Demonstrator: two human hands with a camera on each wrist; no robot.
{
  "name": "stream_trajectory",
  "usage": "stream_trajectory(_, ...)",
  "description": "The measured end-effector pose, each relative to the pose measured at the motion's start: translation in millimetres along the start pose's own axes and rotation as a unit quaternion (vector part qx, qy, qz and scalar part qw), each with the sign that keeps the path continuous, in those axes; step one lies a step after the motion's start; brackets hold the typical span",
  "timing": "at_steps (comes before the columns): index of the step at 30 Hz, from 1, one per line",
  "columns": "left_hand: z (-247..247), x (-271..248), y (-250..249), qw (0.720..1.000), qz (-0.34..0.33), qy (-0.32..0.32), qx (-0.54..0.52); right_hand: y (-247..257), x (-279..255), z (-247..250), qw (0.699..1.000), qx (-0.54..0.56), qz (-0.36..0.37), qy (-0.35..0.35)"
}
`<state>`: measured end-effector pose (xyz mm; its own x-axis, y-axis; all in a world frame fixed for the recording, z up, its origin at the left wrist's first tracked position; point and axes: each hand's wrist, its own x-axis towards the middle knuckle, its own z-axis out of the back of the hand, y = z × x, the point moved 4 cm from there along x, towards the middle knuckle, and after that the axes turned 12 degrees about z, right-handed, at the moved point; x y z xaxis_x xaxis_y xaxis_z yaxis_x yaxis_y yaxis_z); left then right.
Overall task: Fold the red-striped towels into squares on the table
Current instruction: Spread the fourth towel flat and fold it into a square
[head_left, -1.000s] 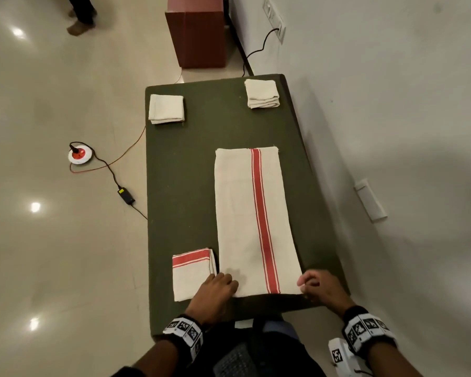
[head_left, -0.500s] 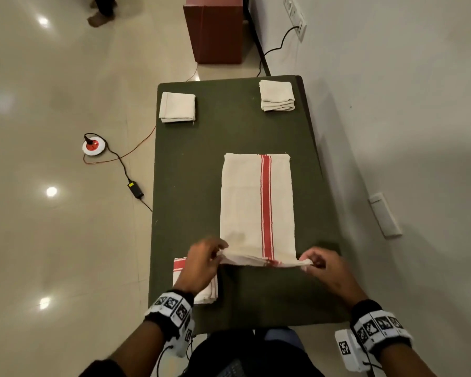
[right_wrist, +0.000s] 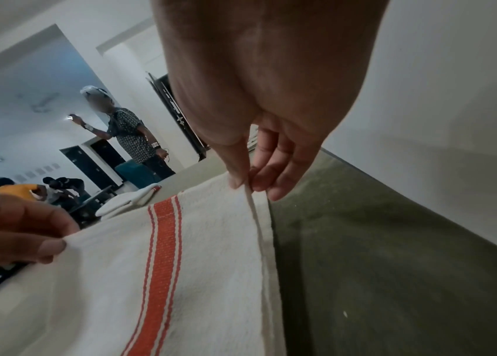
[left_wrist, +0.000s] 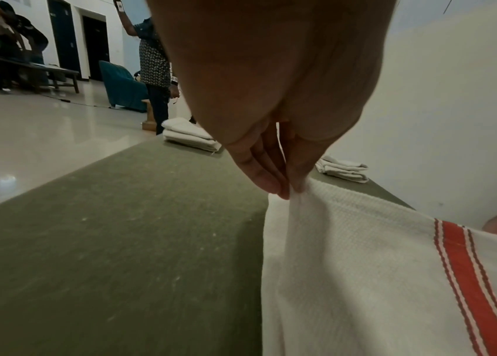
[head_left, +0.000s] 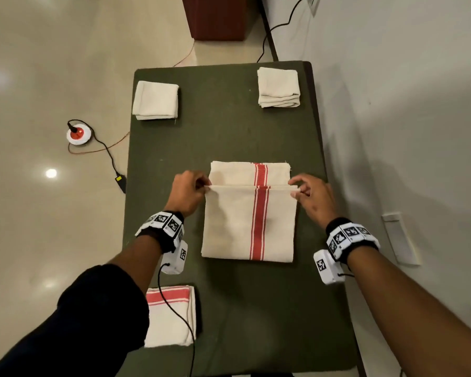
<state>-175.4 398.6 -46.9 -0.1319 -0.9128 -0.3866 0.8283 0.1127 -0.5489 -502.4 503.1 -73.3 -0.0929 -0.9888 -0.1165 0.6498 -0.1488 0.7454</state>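
Observation:
A cream towel with a red stripe lies on the green table, its near half doubled over toward the far end. My left hand pinches the left corner of the carried edge. My right hand pinches the right corner. That edge hangs just short of the towel's far edge, a strip of which still shows beyond it. A folded red-striped towel rests at the near left of the table.
Two folded plain towels sit at the far corners, one left and one right. A wall runs along the table's right side. A cable and red-white socket lie on the floor at left. People stand far across the room.
Both hands picked up the towel's near edge and carried it away from me over the towel, doubling it. The head camera moved forward over the table.

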Motion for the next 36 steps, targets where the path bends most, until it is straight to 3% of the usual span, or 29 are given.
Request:
stream_trajectory(8, -24, 59, 9, 0.998, -0.052, -0.006, 0.033, -18, 53, -13, 0.997, -0.062, 0.040, -0.026)
stream_trajectory(19, -22, 76, 7, 0.993, -0.106, 0.030, 0.035, -23, 57, -20, 0.996, -0.032, 0.057, -0.056)
stream_trajectory(26, -14, 87, 2, 0.979, -0.151, 0.084, 0.111, -26, 67, -20, 0.996, -0.025, 0.072, -0.039)
stream_trajectory(30, -13, 96, 5, 0.986, -0.110, 0.085, 0.089, -30, 75, -18, 0.997, -0.035, 0.044, -0.043)
stream_trajectory(36, -19, 105, 12, 0.999, -0.011, 0.037, 0.018, -31, 87, -18, 0.998, -0.042, 0.036, -0.039)
